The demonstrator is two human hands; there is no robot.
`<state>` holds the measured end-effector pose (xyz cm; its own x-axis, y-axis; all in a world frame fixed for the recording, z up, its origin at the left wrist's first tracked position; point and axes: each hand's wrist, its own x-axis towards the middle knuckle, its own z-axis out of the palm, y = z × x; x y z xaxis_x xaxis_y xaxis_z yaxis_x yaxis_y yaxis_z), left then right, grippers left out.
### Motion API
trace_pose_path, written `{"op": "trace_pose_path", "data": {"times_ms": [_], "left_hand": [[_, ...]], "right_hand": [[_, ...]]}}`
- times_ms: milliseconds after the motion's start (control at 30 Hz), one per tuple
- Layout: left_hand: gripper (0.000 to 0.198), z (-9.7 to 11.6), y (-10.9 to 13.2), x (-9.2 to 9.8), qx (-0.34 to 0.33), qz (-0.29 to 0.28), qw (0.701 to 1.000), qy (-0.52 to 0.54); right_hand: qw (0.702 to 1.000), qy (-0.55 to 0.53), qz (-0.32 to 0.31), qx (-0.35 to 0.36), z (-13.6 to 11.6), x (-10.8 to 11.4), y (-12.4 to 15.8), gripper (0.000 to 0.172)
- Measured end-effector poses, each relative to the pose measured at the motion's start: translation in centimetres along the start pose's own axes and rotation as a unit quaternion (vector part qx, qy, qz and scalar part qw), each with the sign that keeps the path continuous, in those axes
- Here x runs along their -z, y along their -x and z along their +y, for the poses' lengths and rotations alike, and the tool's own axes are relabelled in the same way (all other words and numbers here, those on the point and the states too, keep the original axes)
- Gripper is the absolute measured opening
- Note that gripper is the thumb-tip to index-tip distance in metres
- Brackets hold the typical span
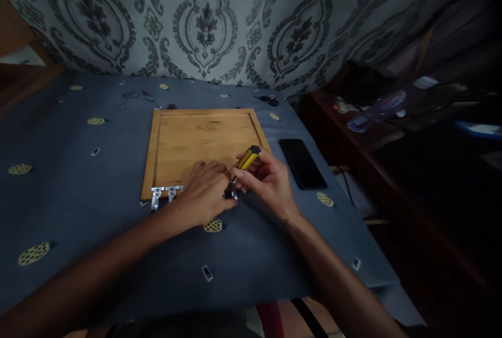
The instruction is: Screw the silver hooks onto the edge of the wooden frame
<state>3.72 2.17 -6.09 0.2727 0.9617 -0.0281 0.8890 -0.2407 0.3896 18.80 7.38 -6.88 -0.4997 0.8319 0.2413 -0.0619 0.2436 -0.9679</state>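
Observation:
A wooden panel (196,142), like a cabinet door with a raised frame, lies flat on the table. Metal hinges (157,196) sit along its near edge, at the left. My right hand (272,181) is closed round a yellow and black screwdriver (249,158), tilted with its tip down toward the near edge. My left hand (206,191) rests over that same edge, fingers curled, thumb and forefinger about another metal hinge (234,192). The fingers partly cover this hinge, and the screwdriver's tip is hard to make out.
A black phone (303,164) lies right of the panel. Black-handled scissors (269,100) and a pair of glasses (139,95) lie toward the back. A patterned curtain (204,24) hangs behind. On the darker furniture at right lies a plastic bottle (376,110).

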Motion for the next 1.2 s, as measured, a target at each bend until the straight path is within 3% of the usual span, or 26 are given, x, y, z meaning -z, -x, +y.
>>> {"op": "trace_pose_path", "data": {"times_ms": [133,433,667,867,1200], "left_hand": [[0.024,0.1,0.0,0.2,-0.005,-0.006,1.000,-0.010],[0.027,-0.2,0.0,-0.3,-0.008,0.014,1.000,0.008],[0.024,0.0,0.1,0.1,-0.005,0.004,1.000,-0.011],[0.021,-0.1,0.1,-0.2,-0.016,0.028,0.999,0.007],[0.026,0.0,0.0,0.0,-0.006,-0.002,1.000,-0.015]], "right_hand": [[1.000,-0.007,-0.025,0.005,0.1,0.3,0.2,0.030],[1.000,0.004,0.004,-0.022,0.2,0.2,-0.2,0.034],[0.999,-0.004,-0.046,-0.019,-0.1,0.6,0.1,0.038],[0.999,0.021,-0.009,-0.035,0.3,0.3,0.0,0.034],[0.999,0.002,0.010,-0.034,1.0,0.3,0.1,0.035]]}}
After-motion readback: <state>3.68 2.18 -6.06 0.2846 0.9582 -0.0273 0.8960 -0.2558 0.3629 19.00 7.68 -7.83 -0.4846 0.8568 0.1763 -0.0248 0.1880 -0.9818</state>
